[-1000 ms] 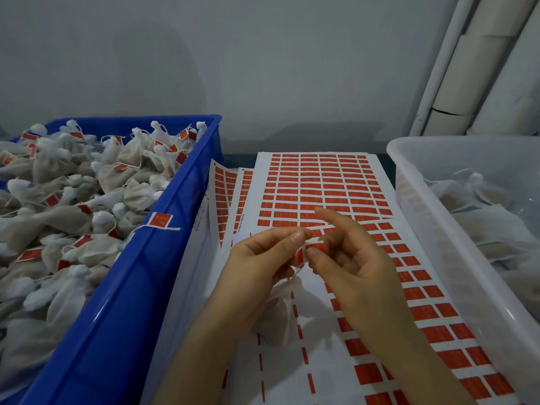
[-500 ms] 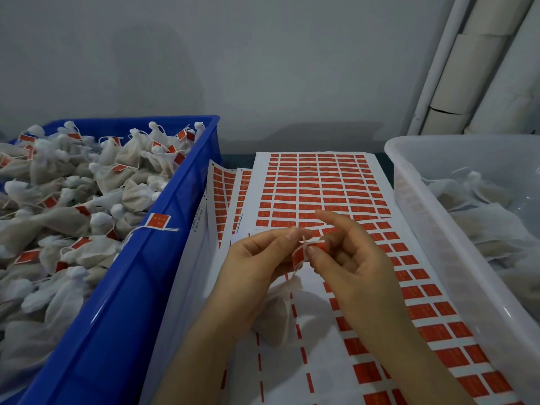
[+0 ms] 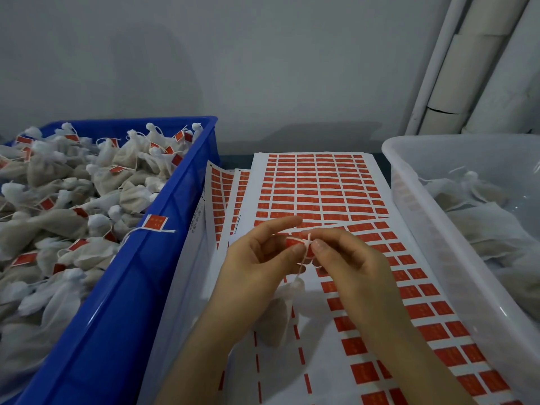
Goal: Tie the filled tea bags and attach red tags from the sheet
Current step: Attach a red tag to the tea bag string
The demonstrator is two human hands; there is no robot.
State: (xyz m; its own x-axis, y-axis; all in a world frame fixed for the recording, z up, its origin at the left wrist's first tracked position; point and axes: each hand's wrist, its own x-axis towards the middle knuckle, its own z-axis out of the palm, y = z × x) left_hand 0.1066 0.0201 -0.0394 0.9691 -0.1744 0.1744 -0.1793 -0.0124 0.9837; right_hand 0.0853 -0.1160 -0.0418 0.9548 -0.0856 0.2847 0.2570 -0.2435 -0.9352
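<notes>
Left hand [image 3: 257, 258] and right hand [image 3: 350, 258] both pinching red tag [image 3: 293, 244] on white string [image 3: 305, 252]; tea bag [image 3: 277, 314] dangling beneath hands, over tag sheet [image 3: 321, 194].

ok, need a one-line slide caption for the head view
Both hands, left and right, pinch a red tag onto a tea bag string above the tag sheet.

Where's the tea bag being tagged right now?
Head view, centre: the tea bag hangs by its string below the left hand and right hand, over the tag sheet.
</notes>
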